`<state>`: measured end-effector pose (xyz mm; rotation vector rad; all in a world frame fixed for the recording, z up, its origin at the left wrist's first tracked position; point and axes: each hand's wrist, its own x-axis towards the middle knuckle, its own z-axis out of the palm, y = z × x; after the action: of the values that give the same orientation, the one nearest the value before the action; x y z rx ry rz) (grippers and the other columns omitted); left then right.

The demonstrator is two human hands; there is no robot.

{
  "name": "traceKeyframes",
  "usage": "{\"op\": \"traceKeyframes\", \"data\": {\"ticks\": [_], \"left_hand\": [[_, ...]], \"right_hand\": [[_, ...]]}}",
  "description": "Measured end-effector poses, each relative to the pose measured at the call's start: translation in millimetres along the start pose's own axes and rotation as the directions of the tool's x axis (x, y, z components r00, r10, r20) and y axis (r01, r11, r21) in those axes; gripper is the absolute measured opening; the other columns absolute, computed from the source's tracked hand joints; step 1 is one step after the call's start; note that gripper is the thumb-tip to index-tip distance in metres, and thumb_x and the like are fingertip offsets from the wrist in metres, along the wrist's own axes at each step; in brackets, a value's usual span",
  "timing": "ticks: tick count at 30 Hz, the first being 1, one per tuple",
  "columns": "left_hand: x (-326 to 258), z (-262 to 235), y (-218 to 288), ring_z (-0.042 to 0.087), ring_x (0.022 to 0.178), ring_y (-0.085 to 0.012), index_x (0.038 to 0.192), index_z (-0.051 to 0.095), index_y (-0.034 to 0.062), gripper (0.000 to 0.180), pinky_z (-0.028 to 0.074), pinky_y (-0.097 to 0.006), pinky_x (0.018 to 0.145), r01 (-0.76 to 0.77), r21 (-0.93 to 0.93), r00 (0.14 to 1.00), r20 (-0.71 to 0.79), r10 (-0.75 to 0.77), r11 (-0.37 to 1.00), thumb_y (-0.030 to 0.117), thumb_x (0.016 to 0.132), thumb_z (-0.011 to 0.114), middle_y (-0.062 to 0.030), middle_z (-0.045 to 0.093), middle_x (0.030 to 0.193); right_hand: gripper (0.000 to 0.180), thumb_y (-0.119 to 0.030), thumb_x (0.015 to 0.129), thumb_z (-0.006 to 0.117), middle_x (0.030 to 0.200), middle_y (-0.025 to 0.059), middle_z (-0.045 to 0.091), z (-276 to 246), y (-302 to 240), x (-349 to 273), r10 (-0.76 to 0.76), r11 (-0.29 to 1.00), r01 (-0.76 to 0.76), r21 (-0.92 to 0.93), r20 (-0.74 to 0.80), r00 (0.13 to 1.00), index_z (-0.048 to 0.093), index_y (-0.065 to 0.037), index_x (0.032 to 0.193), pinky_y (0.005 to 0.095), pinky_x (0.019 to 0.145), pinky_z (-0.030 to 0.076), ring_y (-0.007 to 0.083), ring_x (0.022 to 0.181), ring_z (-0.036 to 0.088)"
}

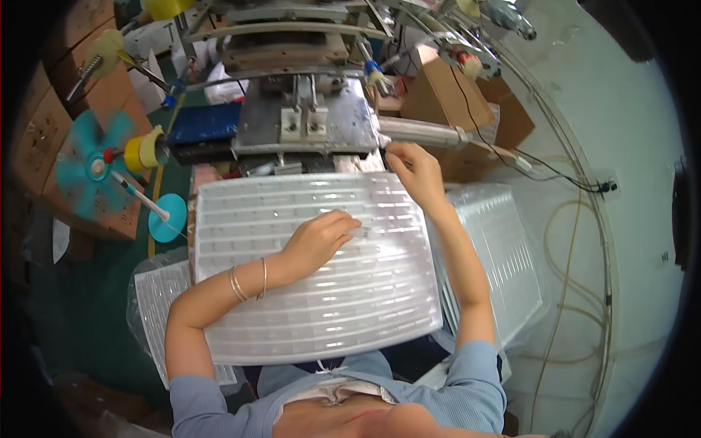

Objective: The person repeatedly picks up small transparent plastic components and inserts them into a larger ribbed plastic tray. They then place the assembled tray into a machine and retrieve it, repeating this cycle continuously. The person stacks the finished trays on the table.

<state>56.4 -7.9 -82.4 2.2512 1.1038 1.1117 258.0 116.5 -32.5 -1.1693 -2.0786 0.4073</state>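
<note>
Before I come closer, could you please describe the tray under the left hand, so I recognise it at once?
Find the metal machine at top centre. Just below it, the pale ribbed tray spreads under the left hand. It looks bigger than the ribbed pieces on either side.

Left hand (319, 241), right hand (418, 175), that's two in play! One middle tray (314, 310), one left tray (165, 292), at least one right tray (496, 248). One fan (98, 166) far left, and far centre, two blocks (290, 131) on one plate (261, 109)!
</note>
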Motion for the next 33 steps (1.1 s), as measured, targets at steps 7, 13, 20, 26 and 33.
{"op": "traceKeyframes", "data": {"ticks": [7,13,20,26,33], "left_hand": [[21.2,80.1,17.1,0.059,0.083,-0.023,0.098,0.063,0.0097,0.025,0.047,-0.035,0.072,-0.094,0.197,0.995,0.047,0.086,0.976,0.01,0.074,0.068,-0.0048,0.061,0.088],[19.9,100.1,2.3,0.053,0.086,-0.0204,0.09,0.063,0.0084,0.017,0.038,-0.034,0.078,-0.162,0.504,0.977,0.204,0.066,0.848,0.013,0.073,0.066,-0.0035,0.059,0.083],[10.1,44.1,-1.6,0.055,0.094,-0.0234,0.097,0.064,0.0098,0.023,0.042,-0.037,0.078,-0.006,0.382,1.0,-0.002,0.007,0.924,0.015,0.075,0.068,-0.0041,0.06,0.095],[-13.8,-22.4,-28.6,0.055,0.098,-0.0258,0.105,0.062,0.0082,0.028,0.044,-0.038,0.081,0.13,0.471,0.977,-0.213,-0.031,0.873,0.012,0.077,0.065,-0.0068,0.06,0.107],[17.4,-63.4,-48.1,0.048,0.106,-0.0269,0.115,0.06,0.0126,0.034,0.036,-0.039,0.089,0.316,0.595,0.862,-0.505,0.037,0.739,0.02,0.082,0.063,-0.009,0.054,0.116]], "right_hand": [[0.025,-0.005,0.076,0.059,0.091,0.0081,0.064,-43.3,45.6,-111.2,-0.175,0.906,0.324,-0.272,0.456,0.873,0.069,-0.014,0.097,0.0359,0.071,0.05,0.0265,0.084,0.062],[0.02,-0.002,0.073,0.061,0.09,0.0078,0.06,-36.3,46.8,-131.5,-0.136,0.896,0.314,-0.314,0.478,0.868,0.064,-0.011,0.091,0.0374,0.073,0.05,0.0284,0.086,0.061],[0.017,-0.007,0.073,0.062,0.088,0.0109,0.057,-55.2,63.9,-95.5,-0.048,0.986,0.073,-0.151,0.161,0.986,0.055,-0.006,0.088,0.0354,0.068,0.049,0.0277,0.08,0.06],[0.018,-0.009,0.08,0.062,0.089,0.0079,0.059,-46.1,88.0,-79.9,0.199,0.963,-0.188,0.193,-0.039,0.979,0.053,-0.002,0.093,0.0278,0.065,0.047,0.0143,0.073,0.057],[0.024,-0.009,0.083,0.064,0.123,0.0094,0.054,-12.0,38.9,-34.0,0.043,0.903,-0.068,0.424,0.068,0.997,0.059,-0.007,0.107,0.0248,0.068,0.048,0.0122,0.092,0.055]]}}
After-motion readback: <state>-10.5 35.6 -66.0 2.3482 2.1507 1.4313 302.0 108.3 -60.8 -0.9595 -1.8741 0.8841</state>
